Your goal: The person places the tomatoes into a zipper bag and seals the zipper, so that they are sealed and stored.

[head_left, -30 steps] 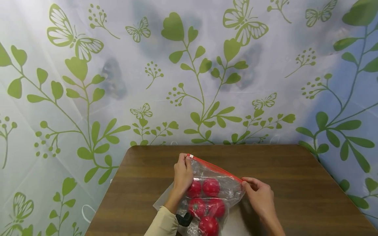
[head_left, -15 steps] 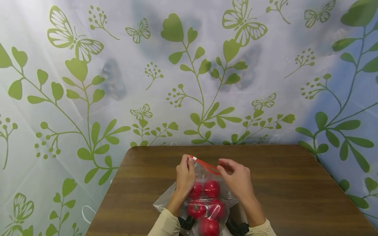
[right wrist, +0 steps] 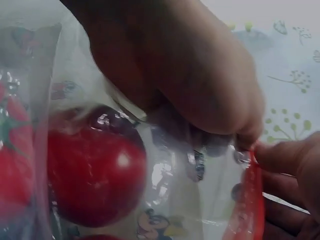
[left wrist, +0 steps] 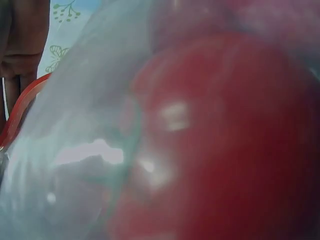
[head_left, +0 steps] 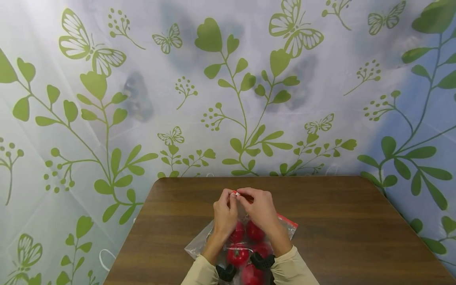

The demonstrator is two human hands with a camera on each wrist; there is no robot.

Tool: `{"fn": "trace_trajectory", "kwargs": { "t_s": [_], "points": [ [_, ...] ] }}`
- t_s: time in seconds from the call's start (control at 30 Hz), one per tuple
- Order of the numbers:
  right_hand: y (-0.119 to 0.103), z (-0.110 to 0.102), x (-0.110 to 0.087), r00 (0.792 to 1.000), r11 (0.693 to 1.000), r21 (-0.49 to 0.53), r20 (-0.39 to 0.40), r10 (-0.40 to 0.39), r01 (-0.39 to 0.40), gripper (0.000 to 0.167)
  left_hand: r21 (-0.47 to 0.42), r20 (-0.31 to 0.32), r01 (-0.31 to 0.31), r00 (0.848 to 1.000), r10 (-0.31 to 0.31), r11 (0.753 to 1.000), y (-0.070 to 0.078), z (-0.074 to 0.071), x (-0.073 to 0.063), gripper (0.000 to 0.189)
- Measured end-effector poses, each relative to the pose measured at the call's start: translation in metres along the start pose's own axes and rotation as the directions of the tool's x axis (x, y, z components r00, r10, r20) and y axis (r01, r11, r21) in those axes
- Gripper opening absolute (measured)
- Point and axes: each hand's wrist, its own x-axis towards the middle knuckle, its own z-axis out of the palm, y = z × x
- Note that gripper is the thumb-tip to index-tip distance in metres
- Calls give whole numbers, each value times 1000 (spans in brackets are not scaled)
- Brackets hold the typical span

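A clear zip bag [head_left: 199, 239] with a red zipper strip [head_left: 288, 221] holds several red tomatoes [head_left: 238, 256]. My left hand [head_left: 224, 217] pinches the bag's top corner between thumb and fingers. Close against it, my right hand [head_left: 263, 209] pinches at the white zipper slider [head_left: 237, 194], covering much of the strip. In the left wrist view a tomato [left wrist: 230, 145] fills most of the picture behind the plastic. The right wrist view shows another tomato [right wrist: 97, 172] and the red bag edge [right wrist: 256, 195] with fingertips meeting at it.
The bag lies toward the near side of a brown wooden table [head_left: 349, 229]. Behind the table hangs a pale curtain [head_left: 221, 87] printed with green leaves and butterflies. A dark wrist device [head_left: 261, 260] sits over the bag below the right hand.
My right hand has let go of the bag's far right corner and moved left along the strip to the slider beside my left hand. The left hand has barely shifted; the right corner sagged.
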Motion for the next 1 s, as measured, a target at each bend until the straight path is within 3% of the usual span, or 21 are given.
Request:
{"fn": "trace_trajectory", "kwargs": {
  "t_s": [0.2, 0.67, 1.0],
  "points": [
    [2, 6, 3, 1000, 1000, 10, -22, 15, -15, 13, 7, 11, 19, 1000, -19, 1000, -2, 0, -2, 16],
    [6, 7, 1, 998, 1000, 22, -60, -3, 4, 6, -19, -5, -3, 1000, 3, 1000, 1, 1, -4, 19],
    [22, -5, -11, 999, 1000, -23, -28, 19, -20, 9, -23, -25, 49, 998, -49, 999, 3, -4, 0, 19]
  ]
}}
